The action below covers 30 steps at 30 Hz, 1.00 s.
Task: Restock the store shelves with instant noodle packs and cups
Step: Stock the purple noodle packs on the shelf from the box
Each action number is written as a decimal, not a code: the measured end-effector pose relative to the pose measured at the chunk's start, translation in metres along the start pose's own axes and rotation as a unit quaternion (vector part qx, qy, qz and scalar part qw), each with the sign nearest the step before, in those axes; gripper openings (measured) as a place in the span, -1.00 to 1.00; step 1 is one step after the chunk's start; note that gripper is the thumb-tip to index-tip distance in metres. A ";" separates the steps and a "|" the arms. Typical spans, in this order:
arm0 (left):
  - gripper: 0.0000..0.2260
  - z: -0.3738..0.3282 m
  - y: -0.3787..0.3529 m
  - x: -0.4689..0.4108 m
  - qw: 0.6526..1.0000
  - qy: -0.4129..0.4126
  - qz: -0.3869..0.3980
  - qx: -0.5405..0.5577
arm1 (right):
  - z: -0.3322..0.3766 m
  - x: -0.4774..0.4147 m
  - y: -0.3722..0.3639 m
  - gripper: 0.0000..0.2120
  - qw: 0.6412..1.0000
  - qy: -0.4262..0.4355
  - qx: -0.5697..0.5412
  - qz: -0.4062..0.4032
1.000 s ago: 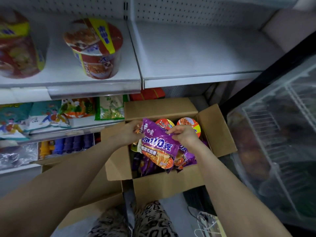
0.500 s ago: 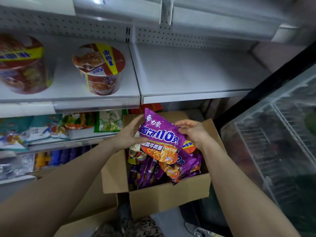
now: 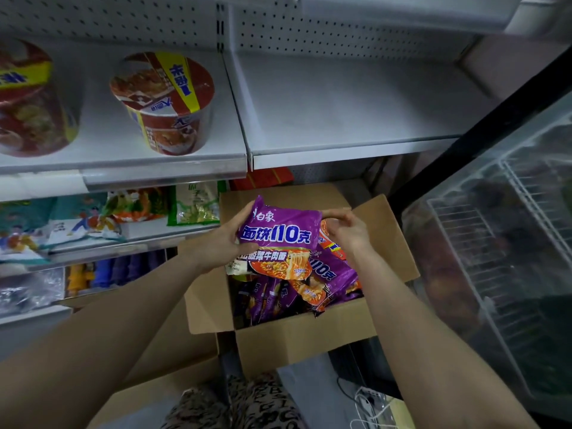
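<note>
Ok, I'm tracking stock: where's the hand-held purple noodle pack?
In the head view, the purple noodle pack is held at centre between the left hand and right hand, above the open cardboard box.

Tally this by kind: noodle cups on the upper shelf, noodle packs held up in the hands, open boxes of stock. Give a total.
Noodle cups on the upper shelf: 2, the left cup and right cup
Noodle packs held up: 1, the purple pack in left hand and right hand
Open stock boxes: 1, the cardboard box
Total: 4
</note>
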<state>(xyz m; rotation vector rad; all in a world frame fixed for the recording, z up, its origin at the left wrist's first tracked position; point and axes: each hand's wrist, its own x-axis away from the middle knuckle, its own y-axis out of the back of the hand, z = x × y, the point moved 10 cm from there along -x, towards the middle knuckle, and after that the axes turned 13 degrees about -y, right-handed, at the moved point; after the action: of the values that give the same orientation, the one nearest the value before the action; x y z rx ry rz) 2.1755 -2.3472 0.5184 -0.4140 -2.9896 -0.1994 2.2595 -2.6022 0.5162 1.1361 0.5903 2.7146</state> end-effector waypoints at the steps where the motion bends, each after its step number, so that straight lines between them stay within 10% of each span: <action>1: -0.24 0.002 0.000 0.000 1.000 0.005 -0.004 -0.003 | -0.008 -0.004 0.009 -0.84 0.998 -0.002 0.046 -0.040; 10: -0.30 0.051 -0.012 0.003 0.998 0.054 -0.028 0.029 | -0.109 -0.027 0.012 -0.42 0.939 -0.058 0.315 -0.123; 21: -0.15 0.077 -0.016 0.004 0.999 0.037 -0.018 0.014 | -0.140 -0.035 0.001 -0.19 0.935 -0.096 0.275 -0.202; 30: -0.44 0.095 -0.005 -0.001 0.998 0.053 -0.035 0.015 | -0.142 -0.051 -0.009 -0.21 0.945 -0.098 0.263 -0.169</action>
<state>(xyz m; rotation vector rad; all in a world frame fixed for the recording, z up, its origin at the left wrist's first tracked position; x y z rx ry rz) 2.1659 -2.3385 0.4242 -0.2853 -2.9004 -0.1778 2.1946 -2.6506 0.3889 1.2440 1.3878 2.1755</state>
